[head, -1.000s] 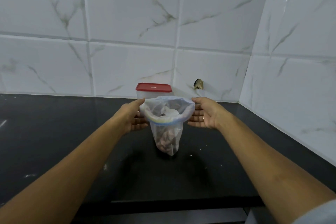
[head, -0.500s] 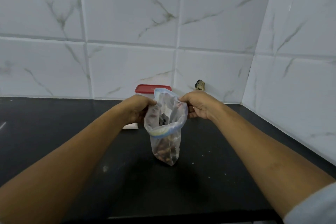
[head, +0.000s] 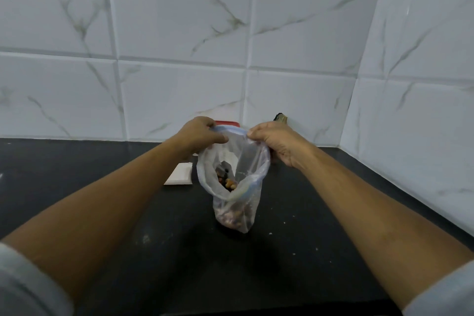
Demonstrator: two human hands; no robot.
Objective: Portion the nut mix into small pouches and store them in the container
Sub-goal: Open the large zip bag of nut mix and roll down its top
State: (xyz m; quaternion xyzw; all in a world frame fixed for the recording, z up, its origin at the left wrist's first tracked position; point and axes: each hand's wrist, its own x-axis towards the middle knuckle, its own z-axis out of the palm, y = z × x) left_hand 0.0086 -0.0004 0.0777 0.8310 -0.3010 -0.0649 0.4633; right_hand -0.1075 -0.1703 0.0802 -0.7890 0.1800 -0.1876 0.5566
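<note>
A clear zip bag (head: 232, 179) with a blue seal strip stands on the black counter (head: 102, 174), its bottom filled with the nut mix (head: 232, 217). My left hand (head: 198, 134) pinches the far left corner of the bag's mouth. My right hand (head: 275, 142) pinches the far right corner, so the mouth hangs wide between them. Behind my left hand, only a sliver of the container's red lid (head: 227, 123) shows; the rest of the container is hidden.
A flat white packet (head: 180, 174) lies on the counter just left of the bag. A small dark object (head: 280, 118) sits at the wall's base behind my right hand. Tiled walls close the back and right sides. Crumbs dot the counter.
Both hands went from open palms beside the bag's mouth to pinching its rim corners and lifting them up and back. The mouth tilted toward me and stretched taller.
</note>
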